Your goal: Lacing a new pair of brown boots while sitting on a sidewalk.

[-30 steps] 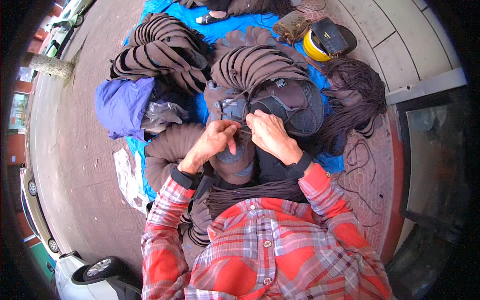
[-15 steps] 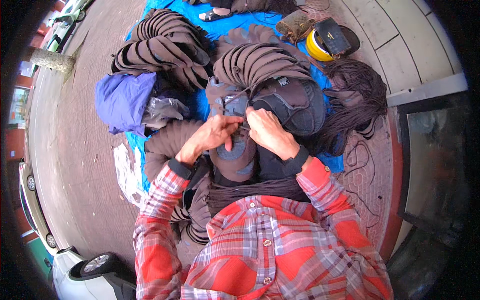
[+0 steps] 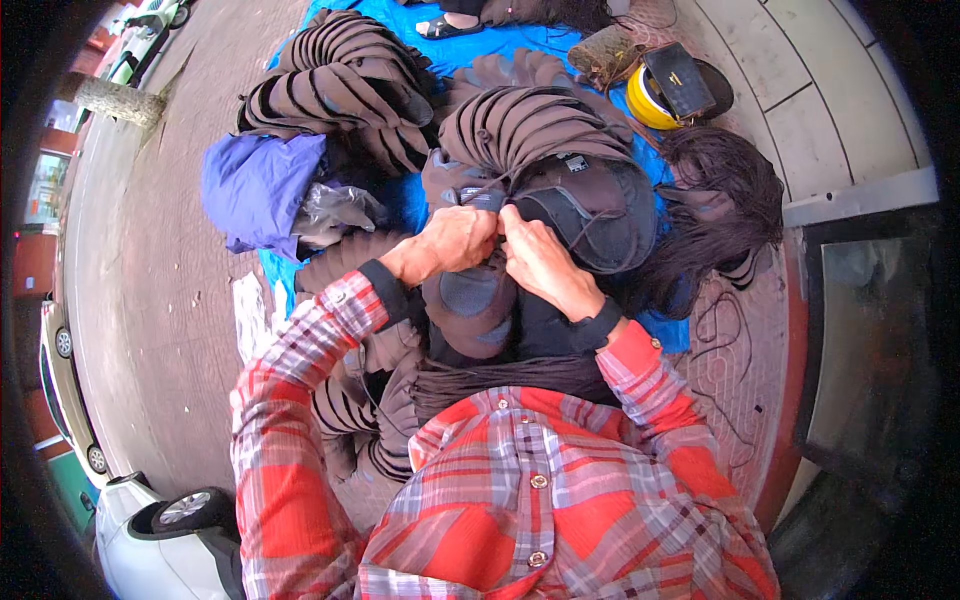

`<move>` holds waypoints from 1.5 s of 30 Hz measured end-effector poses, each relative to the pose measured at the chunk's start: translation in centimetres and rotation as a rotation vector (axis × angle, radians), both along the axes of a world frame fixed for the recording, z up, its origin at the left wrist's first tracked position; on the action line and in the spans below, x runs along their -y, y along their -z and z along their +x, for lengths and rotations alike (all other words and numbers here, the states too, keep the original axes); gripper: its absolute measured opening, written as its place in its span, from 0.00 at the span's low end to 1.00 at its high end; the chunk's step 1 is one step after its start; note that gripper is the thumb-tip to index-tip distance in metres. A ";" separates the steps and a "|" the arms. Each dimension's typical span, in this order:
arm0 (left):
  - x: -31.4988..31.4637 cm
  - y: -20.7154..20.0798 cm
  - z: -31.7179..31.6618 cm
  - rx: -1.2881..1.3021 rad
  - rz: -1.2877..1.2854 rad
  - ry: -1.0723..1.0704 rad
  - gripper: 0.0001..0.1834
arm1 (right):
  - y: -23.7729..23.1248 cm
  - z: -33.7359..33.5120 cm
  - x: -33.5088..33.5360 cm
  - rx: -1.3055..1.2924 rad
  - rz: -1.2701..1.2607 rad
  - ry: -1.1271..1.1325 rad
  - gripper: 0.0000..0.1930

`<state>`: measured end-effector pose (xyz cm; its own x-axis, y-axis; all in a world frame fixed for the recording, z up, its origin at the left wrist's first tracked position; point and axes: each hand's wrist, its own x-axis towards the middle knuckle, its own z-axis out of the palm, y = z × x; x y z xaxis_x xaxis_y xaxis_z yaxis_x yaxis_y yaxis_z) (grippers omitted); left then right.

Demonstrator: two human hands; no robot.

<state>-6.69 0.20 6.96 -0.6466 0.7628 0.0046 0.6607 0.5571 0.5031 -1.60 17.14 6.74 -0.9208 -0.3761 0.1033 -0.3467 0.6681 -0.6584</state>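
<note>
A brown-grey shoe upper (image 3: 470,312) lies before me, its rounded toe pointing toward my body. Over its lacing area, my left hand (image 3: 452,240) is closed with the fingertips pinched together. Right beside it, my right hand (image 3: 545,262) pinches too, and the two sets of fingertips almost meet. A thin dark shoelace runs into the fingertips, mostly hidden by them. Just beyond the hands lies another upper with a dark lining (image 3: 590,215), against a fanned stack of uppers (image 3: 540,128). Dark laces (image 3: 510,380) lie across my lap.
A blue tarp (image 3: 405,200) carries more stacked uppers (image 3: 340,80), a purple bag (image 3: 262,190) and a thick bundle of dark laces (image 3: 715,190). Far right stand a yellow bucket (image 3: 648,103) with a black wallet (image 3: 680,80) on it. Another person's sandaled foot (image 3: 450,25) shows at the far edge.
My left hand has turned and closed: its fingers were spread over the shoe upper and now pinch close to the right hand. The right hand stays pinched near the same spot.
</note>
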 end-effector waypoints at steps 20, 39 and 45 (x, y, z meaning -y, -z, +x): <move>12.1 -4.0 2.6 0.894 0.404 -0.545 0.07 | -3.5 -1.6 -1.8 -0.287 0.287 -0.154 0.06; 35.1 -4.8 -1.9 0.862 2.284 -0.381 0.04 | -3.9 -6.4 -0.1 0.674 -0.076 -0.115 0.09; 17.1 -1.5 -2.2 0.226 0.519 -0.875 0.11 | -2.9 -5.2 -0.4 0.707 -0.271 -0.029 0.08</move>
